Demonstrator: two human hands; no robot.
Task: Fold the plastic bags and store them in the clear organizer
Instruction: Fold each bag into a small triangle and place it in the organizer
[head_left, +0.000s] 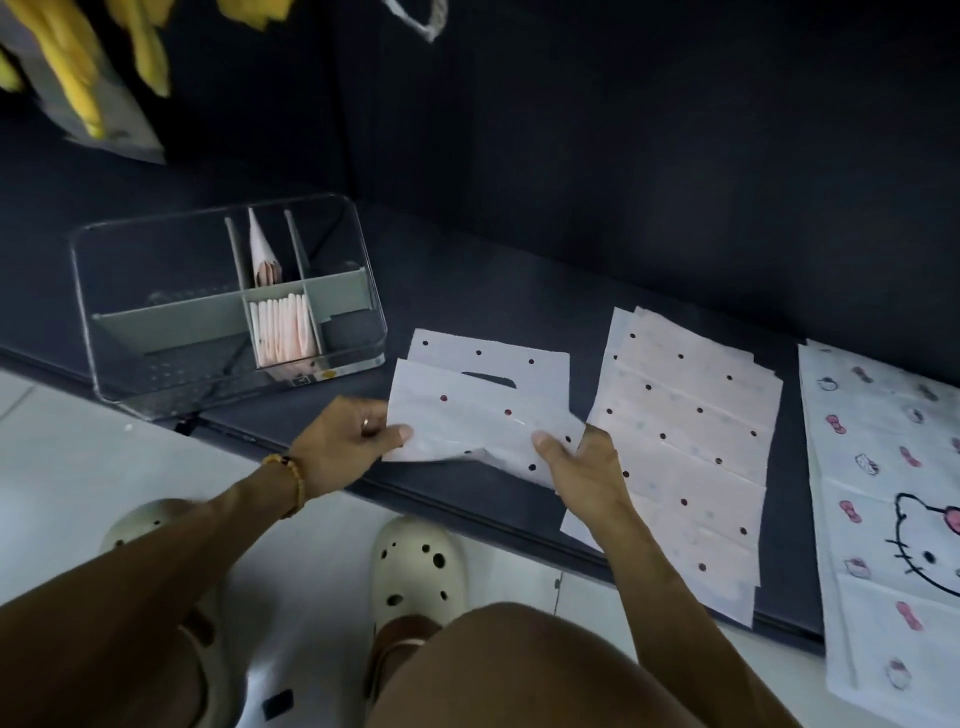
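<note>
A white plastic bag with dark dots lies on the dark shelf, folded over so its handle cut-out shows. My left hand pinches its left edge and my right hand grips its lower right corner. To the left stands the clear organizer with grey dividers. Several folded pink-white bags stand in its front middle compartment, and one folded bag leans in the compartment behind.
A stack of flat dotted bags lies right of my hands. Further right lie cat-print bags. A dark wall rises behind the shelf. Yellow items hang at the top left. My feet in cream clogs stand on the white floor.
</note>
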